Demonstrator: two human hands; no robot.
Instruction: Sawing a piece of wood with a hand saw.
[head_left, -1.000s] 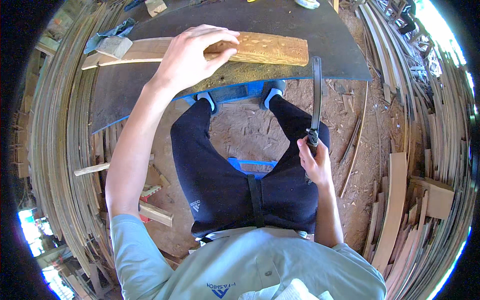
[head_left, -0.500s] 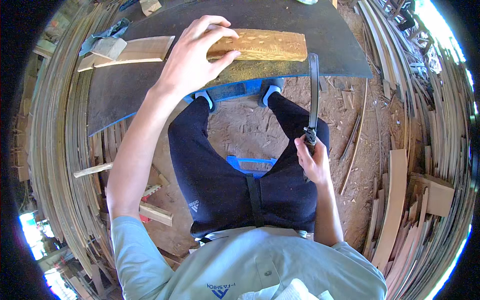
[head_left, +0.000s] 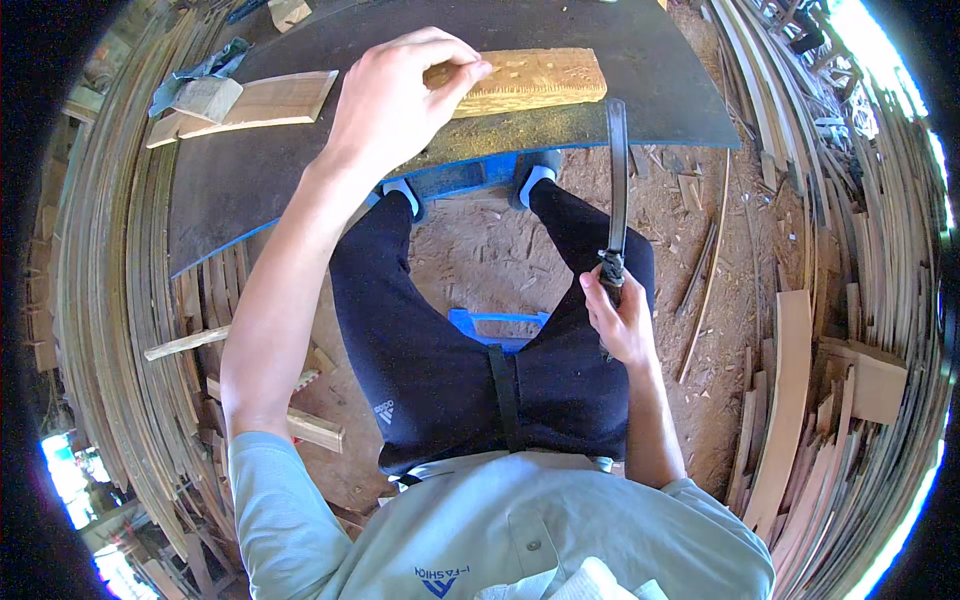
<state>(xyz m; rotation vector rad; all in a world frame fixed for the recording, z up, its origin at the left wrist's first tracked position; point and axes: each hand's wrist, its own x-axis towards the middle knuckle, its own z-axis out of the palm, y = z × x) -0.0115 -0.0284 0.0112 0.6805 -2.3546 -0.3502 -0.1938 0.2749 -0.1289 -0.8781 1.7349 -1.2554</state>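
A yellowish wooden block (head_left: 540, 75) lies across the dark tabletop, with a row of small notches along its near edge. Over its left part, my left hand (head_left: 400, 90) has thumb and fingertips drawn together in a pinch. What they hold, if anything, is too small to make out, and whether they touch the block cannot be told. My right hand (head_left: 622, 315), above my right thigh, is wrapped round the dark handle of a long narrow metal blade (head_left: 617, 180). The blade points away from me, its tip close to the block's right end.
Yellow sawdust (head_left: 500, 130) coats the table's near edge. Left on the tabletop (head_left: 240, 190) lie a wooden board (head_left: 285, 98), a small wood piece (head_left: 208, 98) and a bluish crumpled sheet (head_left: 222, 62). Stacked wood strips (head_left: 110, 250) line both sides. A blue bar (head_left: 500, 325) shows between my legs.
My left hand's fingers, spread over the block before, have come together into a pinch. The right hand and blade have hardly moved; the whole view has shifted slightly.
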